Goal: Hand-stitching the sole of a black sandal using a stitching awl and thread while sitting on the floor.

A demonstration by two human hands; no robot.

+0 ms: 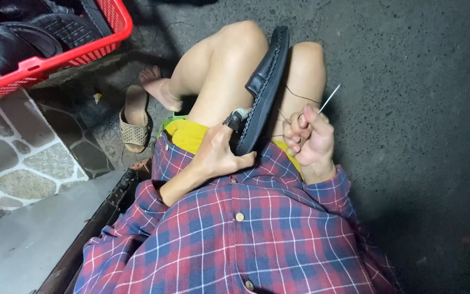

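1. Two hands work over the lap of a seated person in a red-and-blue plaid shirt (246,239) and yellow shorts (189,133); the knees are bare and drawn up.
2. The left hand (218,155) is closed around the near end of a black sandal (265,90), with a metal thimble (239,115) on one fingertip pressed against the sandal's edge; the sandal stands on its side between the knees, its far end pointing away from the hands.
3. The right hand (308,139), just beside the sandal, has its fingers curled tight on a thin needle (328,99) that slants up and away from the hand; a dark thread (300,98) runs from this hand toward the sandal.
4. Beyond and to the right of the hands the ground is dark, speckled concrete (420,109); left of the left hand it gives way to stone-patterned paving (17,158) and a grey slab.
5. Past the left hand a bare foot (159,87) rests by a tan slipper (135,122); farther left a red plastic basket (82,51) holds more dark sandals.
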